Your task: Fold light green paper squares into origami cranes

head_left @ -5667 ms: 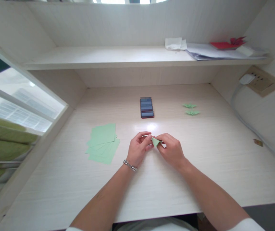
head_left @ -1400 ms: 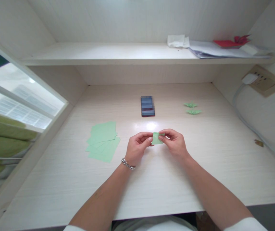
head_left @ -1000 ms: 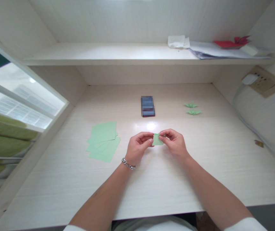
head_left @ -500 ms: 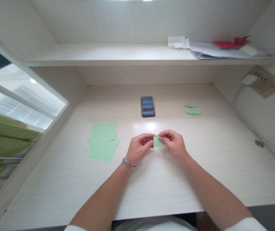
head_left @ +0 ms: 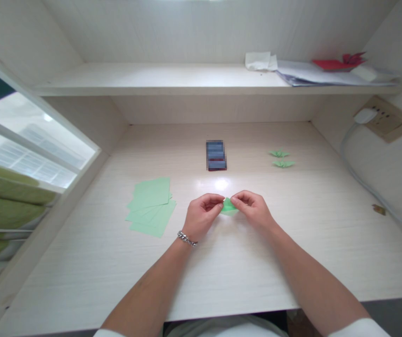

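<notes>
A small folded piece of green paper (head_left: 228, 207) is held between my two hands over the desk. My left hand (head_left: 204, 213), with a chain bracelet (head_left: 187, 239) on the wrist, pinches its left side between thumb and fingers. On the right side, my right hand (head_left: 252, 207) grips the paper's upper edge the same way. A pointed flap stands up in the middle; the fingertips hide the outer corners. Several green paper sheets (head_left: 152, 192) lie fanned out to the left. Two folded green paper cranes (head_left: 283, 164) sit on the desk at the back right.
A phone (head_left: 216, 155) with a blurred screen lies behind my hands. The shelf (head_left: 145, 77) above bears papers (head_left: 313, 75), a white tissue (head_left: 260, 61) and a red folded paper (head_left: 353, 58). At right, a cable (head_left: 357, 173) hangs from a wall socket (head_left: 389, 119).
The green paper has gone from a flat square to a shape with a raised pointed flap, its left part now more opened. Both hands keep their hold and have barely shifted.
</notes>
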The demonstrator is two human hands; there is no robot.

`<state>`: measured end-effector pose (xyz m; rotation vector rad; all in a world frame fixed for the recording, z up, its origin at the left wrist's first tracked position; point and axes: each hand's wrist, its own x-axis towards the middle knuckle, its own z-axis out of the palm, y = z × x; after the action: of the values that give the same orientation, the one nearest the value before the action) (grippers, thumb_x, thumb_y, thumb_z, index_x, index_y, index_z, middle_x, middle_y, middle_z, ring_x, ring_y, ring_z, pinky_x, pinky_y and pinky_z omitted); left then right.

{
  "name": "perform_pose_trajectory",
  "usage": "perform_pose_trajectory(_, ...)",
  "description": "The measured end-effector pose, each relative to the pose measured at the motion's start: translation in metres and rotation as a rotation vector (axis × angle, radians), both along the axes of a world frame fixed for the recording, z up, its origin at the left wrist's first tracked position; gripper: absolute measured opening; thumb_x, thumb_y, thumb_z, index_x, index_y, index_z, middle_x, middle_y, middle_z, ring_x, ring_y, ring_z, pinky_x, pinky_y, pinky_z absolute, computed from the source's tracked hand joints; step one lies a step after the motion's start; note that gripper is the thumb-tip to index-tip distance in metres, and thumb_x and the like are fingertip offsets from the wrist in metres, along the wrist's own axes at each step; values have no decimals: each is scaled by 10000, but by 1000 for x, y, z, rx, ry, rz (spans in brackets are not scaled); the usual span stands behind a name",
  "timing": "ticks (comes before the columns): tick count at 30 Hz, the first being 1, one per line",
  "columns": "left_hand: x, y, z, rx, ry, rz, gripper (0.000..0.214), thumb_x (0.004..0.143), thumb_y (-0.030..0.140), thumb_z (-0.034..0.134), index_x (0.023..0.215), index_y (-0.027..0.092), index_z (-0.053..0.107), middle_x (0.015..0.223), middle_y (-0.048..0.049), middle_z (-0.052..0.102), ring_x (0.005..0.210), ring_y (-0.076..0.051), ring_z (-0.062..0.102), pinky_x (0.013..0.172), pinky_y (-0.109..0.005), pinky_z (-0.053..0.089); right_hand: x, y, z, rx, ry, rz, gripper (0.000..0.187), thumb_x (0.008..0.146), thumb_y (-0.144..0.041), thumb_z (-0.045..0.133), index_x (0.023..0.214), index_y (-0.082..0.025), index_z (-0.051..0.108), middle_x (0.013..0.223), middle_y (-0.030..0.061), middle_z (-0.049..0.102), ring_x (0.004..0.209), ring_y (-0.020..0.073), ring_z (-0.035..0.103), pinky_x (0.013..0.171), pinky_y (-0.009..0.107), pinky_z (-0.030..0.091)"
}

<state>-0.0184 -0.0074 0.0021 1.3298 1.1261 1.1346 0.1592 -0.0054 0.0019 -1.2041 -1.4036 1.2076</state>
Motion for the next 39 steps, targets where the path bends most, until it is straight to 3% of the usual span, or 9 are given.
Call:
perform_pose_trajectory(12, -3, -1, -2, 35, 60, -17, 244, 758, 245, 656, 987, 163, 668, 929, -84, 713, 848, -192, 681, 790, -325, 555, 10, 0, 9, -5, -58, 220, 225, 727, -374, 704, 853, -189, 734, 958, 76, 692, 874, 196, 646, 755, 305, 529)
perform_pose_trajectory(23, -2, -1, 1, 31, 28, -50, 256, 750, 236, 662, 998, 171, 668, 882, -73, 710, 818, -180, 678, 767, -311, 551, 8, 0, 3, 4, -217, 74, 163, 788, -334, 616, 783, -189, 692, 764, 28, 704, 700, 167, 635, 624, 258, 476)
perform_pose_trajectory(39, -3, 3, 0, -73, -96, -80, 235, 725, 262, 706, 928, 150, 666, 878, -84, 703, 833, -189, 669, 762, -310, 546, 6, 1, 1, -8, -61, -2, 183, 689, -334, 702, 756, -178, 634, 756, 39, 687, 662, 162, 639, 626, 278, 520)
